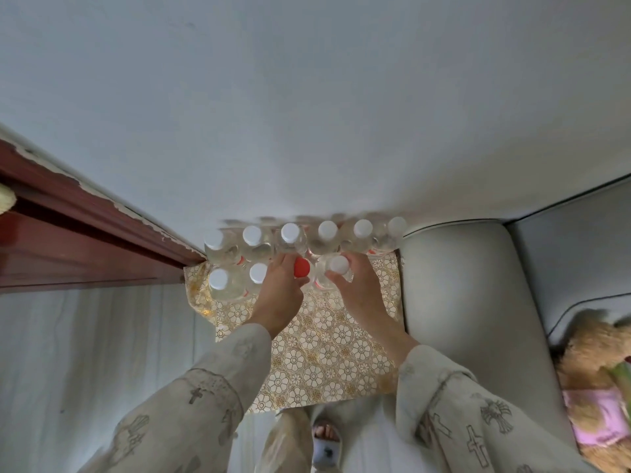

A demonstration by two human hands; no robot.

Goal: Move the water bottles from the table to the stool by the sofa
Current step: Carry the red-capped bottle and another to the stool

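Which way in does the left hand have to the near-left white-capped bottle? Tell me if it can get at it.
Probably yes. The left hand grips the red-capped bottle, so it must let go first. The near-left white-capped bottle stands at the patterned cloth's front-left edge, nothing in front of it; one white-capped neighbour stands between.

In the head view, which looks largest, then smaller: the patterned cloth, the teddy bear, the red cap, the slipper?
1. Patterned cloth
2. Teddy bear, cut off by the picture's edge, so its full size is unsure
3. Slipper
4. Red cap
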